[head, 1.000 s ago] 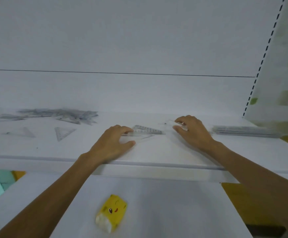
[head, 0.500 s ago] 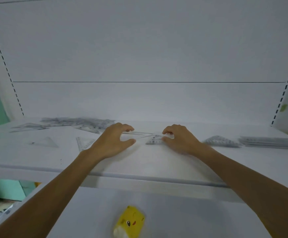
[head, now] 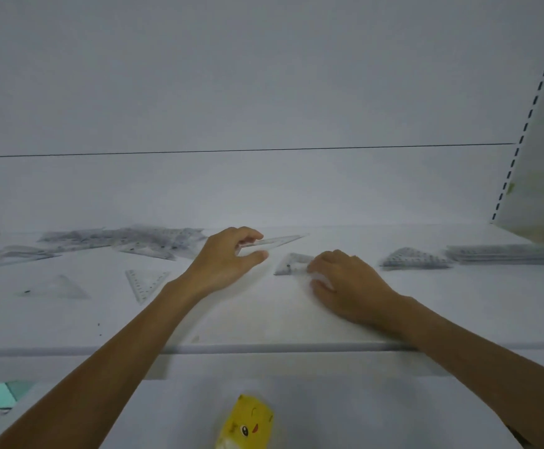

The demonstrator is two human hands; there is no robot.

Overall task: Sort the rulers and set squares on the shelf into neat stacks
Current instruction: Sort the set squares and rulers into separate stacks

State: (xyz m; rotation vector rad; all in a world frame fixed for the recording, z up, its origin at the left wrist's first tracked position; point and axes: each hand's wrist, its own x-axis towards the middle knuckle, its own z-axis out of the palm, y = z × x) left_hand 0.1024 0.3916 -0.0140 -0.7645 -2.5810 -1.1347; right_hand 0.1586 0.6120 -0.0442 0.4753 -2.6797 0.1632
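Near the frame's centre, the left hand [head: 228, 259] pinches a long, clear plastic set square [head: 274, 242] between thumb and fingers, its far tip raised off the white shelf [head: 264, 319]. Just right of it, the right hand [head: 348, 278] curls its fingers onto a smaller clear triangular set square [head: 291, 264], apparently gripping its corner. Being thin, slick and hard to see against white, either piece could slip from so light a pinch. It could also land askew on the grey set-square stack [head: 415, 258] at right and nudge it out of line.
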